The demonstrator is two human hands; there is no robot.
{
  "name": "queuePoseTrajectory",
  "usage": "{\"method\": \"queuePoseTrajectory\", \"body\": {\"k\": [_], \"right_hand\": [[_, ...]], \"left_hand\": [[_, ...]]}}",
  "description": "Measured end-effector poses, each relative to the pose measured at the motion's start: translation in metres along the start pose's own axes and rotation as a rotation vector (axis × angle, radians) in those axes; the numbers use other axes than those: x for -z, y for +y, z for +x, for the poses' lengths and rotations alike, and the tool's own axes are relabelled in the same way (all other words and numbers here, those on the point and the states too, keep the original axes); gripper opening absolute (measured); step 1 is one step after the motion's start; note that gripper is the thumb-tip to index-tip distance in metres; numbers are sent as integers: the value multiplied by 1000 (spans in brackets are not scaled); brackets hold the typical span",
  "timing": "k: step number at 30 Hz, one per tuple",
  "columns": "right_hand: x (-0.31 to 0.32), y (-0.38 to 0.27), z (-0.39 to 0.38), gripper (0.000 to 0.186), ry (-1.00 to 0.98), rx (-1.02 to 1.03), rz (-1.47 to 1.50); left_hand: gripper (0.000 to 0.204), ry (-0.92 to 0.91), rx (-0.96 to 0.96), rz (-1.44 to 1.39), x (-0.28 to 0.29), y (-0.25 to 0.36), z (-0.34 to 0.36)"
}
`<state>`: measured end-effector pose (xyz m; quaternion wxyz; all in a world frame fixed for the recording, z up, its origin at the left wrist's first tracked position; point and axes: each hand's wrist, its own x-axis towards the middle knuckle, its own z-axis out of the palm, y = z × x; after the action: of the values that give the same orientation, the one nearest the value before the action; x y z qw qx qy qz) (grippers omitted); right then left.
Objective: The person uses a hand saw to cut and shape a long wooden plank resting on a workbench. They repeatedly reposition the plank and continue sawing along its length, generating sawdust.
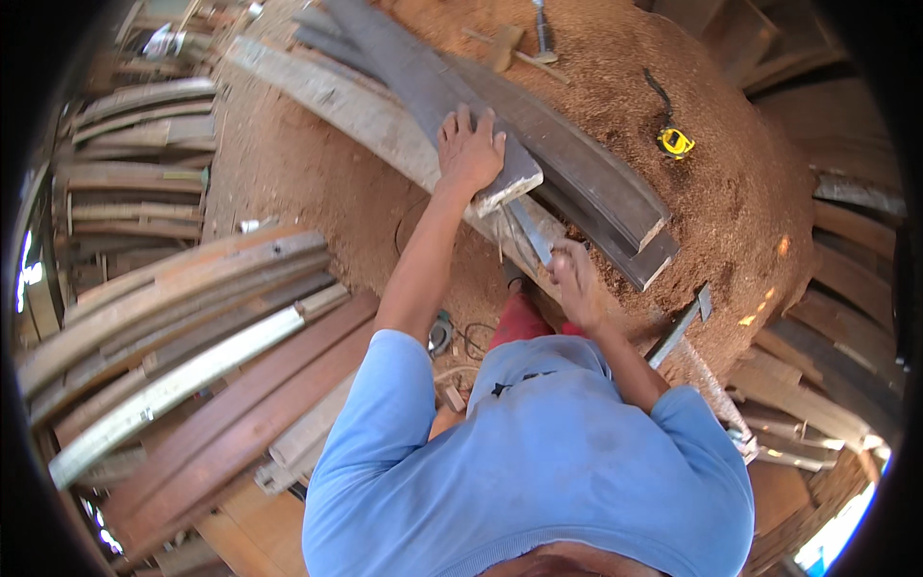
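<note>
A long dark-painted plank [404, 69] with a pale, rough near end lies aslant over other boards. My left hand [471, 149] rests on top of it near that end, fingers spread and pressed down, not wrapped round it. Just to the right, my right hand [577, 284] is closed round the handle of a hand tool with a flat metal blade [531, 231]. The blade points up and left to the plank's pale end; its tip is close under the end, and contact cannot be told. No teeth show on the blade at this size.
More dark boards [615, 192] and a weathered plank [336, 101] lie beneath. On the sawdust are a yellow tape measure [675, 143], a hammer-like tool [543, 38] and a metal tool [685, 325] by my right forearm. Stacked timber [221, 385] lines both sides.
</note>
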<state>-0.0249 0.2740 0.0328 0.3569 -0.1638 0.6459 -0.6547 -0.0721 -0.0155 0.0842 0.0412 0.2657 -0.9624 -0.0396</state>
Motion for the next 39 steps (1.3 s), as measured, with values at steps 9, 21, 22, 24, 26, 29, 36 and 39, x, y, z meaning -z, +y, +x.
{"method": "queuePoseTrajectory", "body": {"k": [9, 21, 22, 24, 26, 29, 36, 39], "right_hand": [[-75, 2, 21, 66, 270, 227, -253], [-129, 5, 58, 74, 862, 632, 493], [-128, 6, 64, 70, 856, 680, 527], [-122, 3, 77, 62, 837, 768, 553], [-114, -5, 89, 54, 812, 846, 536], [-116, -19, 89, 51, 745, 821, 719], [-110, -36, 83, 54, 658, 680, 819], [-103, -49, 86, 53, 694, 622, 824]], "left_hand": [[27, -384, -724, -157, -9, 7, 36], [30, -295, -891, -325, -13, -5, 40], [30, -318, -890, -333, -12, -4, 41], [30, -336, -881, -322, -8, 0, 42], [29, -339, -871, -317, -5, 3, 42], [28, -329, -871, -321, -4, 2, 43], [26, -294, -877, -359, 1, 2, 43], [26, -291, -866, -366, 2, 5, 40]]}}
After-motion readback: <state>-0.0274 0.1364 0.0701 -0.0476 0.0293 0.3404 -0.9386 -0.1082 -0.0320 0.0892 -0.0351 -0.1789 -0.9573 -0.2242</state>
